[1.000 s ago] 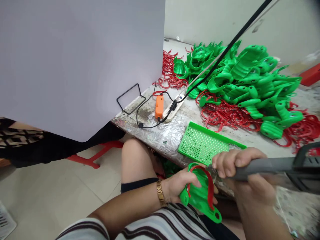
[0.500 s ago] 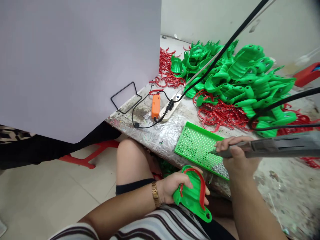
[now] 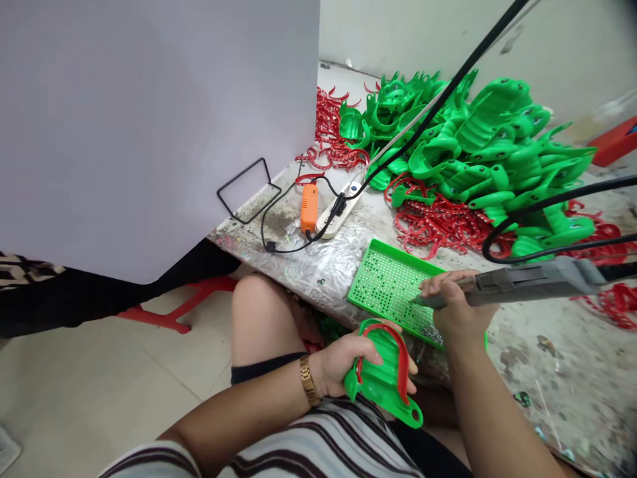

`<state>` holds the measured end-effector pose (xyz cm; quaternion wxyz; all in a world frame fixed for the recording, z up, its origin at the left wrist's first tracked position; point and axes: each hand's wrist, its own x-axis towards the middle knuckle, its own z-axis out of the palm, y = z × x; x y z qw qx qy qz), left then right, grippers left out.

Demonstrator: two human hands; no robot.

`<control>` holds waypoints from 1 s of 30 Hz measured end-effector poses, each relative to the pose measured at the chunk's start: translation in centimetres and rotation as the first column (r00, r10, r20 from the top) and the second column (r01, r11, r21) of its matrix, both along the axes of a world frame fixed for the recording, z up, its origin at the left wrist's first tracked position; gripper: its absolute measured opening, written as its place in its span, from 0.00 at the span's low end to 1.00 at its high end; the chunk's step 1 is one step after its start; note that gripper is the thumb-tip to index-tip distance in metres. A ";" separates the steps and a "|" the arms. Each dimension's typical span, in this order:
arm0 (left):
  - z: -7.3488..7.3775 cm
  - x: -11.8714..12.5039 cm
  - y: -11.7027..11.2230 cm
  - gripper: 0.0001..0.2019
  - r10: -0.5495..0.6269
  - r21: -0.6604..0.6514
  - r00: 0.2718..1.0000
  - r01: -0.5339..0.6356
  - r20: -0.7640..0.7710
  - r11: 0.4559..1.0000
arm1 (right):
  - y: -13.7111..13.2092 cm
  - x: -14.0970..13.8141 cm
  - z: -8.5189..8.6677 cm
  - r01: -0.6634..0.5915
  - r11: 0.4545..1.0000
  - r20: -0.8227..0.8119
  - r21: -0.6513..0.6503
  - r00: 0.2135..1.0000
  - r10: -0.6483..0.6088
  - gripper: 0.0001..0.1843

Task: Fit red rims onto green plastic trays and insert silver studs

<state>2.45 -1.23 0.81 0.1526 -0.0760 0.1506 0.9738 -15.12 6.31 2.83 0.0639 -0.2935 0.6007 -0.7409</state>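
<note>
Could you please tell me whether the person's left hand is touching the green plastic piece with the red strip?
Touching: the head view shows the left hand wrapped around the green plastic piece, its fingers curled over the piece.

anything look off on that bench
The bench top looks rough: its right side is blotched with residue and flecks. A dark stain sits beside the orange adapter and white power strip, which lie on crinkled plastic sheeting with their black cables looped loosely.
</note>
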 end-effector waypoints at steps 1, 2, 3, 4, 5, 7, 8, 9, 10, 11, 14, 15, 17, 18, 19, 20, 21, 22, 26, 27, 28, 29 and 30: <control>0.1 0.0 -0.1 0.24 0.007 -0.005 1.000 -0.007 -0.002 1.000 | 0.0 0.0 0.0 0.007 1.000 0.002 0.007 1.000 -0.007 0.14; 0.2 0.0 -0.2 0.24 0.023 -0.006 1.000 -0.023 -0.003 1.000 | 0.0 0.1 -0.1 0.014 1.000 0.004 0.012 1.000 -0.014 0.14; 0.3 0.0 -0.3 0.24 0.041 -0.004 0.999 -0.041 -0.004 0.999 | 0.0 0.1 -0.1 0.020 1.000 0.006 0.018 1.000 -0.020 0.15; 0.4 0.0 -0.4 0.26 0.058 0.000 0.998 -0.058 -0.002 0.998 | 0.0 0.1 -0.1 0.027 0.999 0.008 0.023 1.000 -0.027 0.15; 0.5 0.0 -0.4 0.27 0.074 0.006 0.997 -0.074 0.002 0.997 | 0.0 0.1 -0.1 0.031 0.999 0.010 0.029 0.999 -0.032 0.16; 0.7 -0.1 -0.5 0.30 0.084 0.021 0.996 -0.085 0.013 0.996 | 0.0 0.1 -0.2 0.040 0.998 0.013 0.047 0.999 -0.040 0.16; 0.7 -0.1 -0.5 0.31 0.090 0.028 0.996 -0.090 0.017 0.996 | 0.0 0.1 -0.3 0.045 0.997 0.015 0.056 0.999 -0.046 0.15; 0.7 -0.2 -0.5 0.32 0.094 0.033 0.995 -0.095 0.021 0.995 | 0.0 0.1 -0.4 0.049 0.997 0.016 0.063 0.999 -0.050 0.15; 0.7 -0.2 -0.5 0.33 0.099 0.037 0.995 -0.099 0.023 0.994 | 0.0 0.1 -0.4 0.053 0.996 0.016 0.067 0.998 -0.054 0.14; 0.7 -0.2 -0.6 0.34 0.103 0.037 0.994 -0.104 0.026 0.994 | 0.0 0.1 -0.5 0.056 0.996 0.017 0.066 0.998 -0.057 0.14; 0.9 -0.3 -0.6 0.34 0.115 0.024 0.993 -0.116 0.037 0.993 | 0.0 0.1 -0.3 0.054 0.998 0.014 0.040 0.998 -0.054 0.13; 1.0 -0.3 -0.6 0.33 0.119 0.019 0.992 -0.120 0.040 0.993 | 0.0 0.2 -0.1 0.054 0.998 0.011 0.024 0.998 -0.054 0.13; 1.2 -0.3 -0.7 0.32 0.127 0.013 0.991 -0.128 0.041 0.992 | 0.1 0.3 0.8 0.059 0.998 0.006 -0.019 0.998 -0.059 0.13; 1.2 -0.3 -0.7 0.31 0.132 0.011 0.991 -0.132 0.038 0.991 | 0.1 0.4 1.4 0.059 0.997 0.004 -0.044 0.998 -0.059 0.13; 1.3 -0.3 -0.7 0.31 0.138 0.010 0.990 -0.139 0.036 0.990 | 0.3 0.6 2.1 0.054 0.996 0.000 -0.070 0.999 -0.054 0.12; 1.3 -0.2 -0.8 0.30 0.146 0.008 0.989 -0.146 0.038 0.989 | 0.5 0.9 3.0 0.044 0.995 -0.005 -0.093 0.999 -0.045 0.13; 1.4 -0.2 -0.8 0.31 0.153 0.004 0.987 -0.154 0.045 0.988 | 0.7 1.3 4.0 0.027 0.993 -0.011 -0.115 1.000 -0.029 0.13; 1.4 -0.2 -0.8 0.31 0.157 -0.002 0.986 -0.157 0.053 0.988 | 1.1 1.7 5.0 0.004 0.991 -0.011 -0.131 1.000 -0.006 0.13; 1.4 -0.3 -0.8 0.29 0.167 -0.054 0.985 -0.164 0.048 0.985 | 2.7 4.5 8.5 -0.118 0.984 0.039 -0.131 0.991 0.124 0.16; 1.5 -0.4 -0.7 0.28 0.171 -0.067 0.984 -0.168 0.043 0.984 | 3.0 5.3 9.0 -0.157 0.980 0.051 -0.121 0.985 0.164 0.17; 1.7 -0.4 -0.7 0.27 0.179 -0.080 0.983 -0.175 0.041 0.981 | 3.2 5.9 9.4 -0.198 0.975 0.061 -0.106 0.977 0.205 0.18; 1.9 -0.5 -0.7 0.26 0.191 -0.090 0.981 -0.186 0.044 0.978 | 3.4 6.5 9.6 -0.237 0.967 0.068 -0.098 0.967 0.244 0.18; 2.1 -0.5 -0.6 0.26 0.203 -0.098 0.978 -0.197 0.052 0.975 | 3.5 7.0 9.7 -0.269 0.959 0.076 -0.091 0.958 0.276 0.18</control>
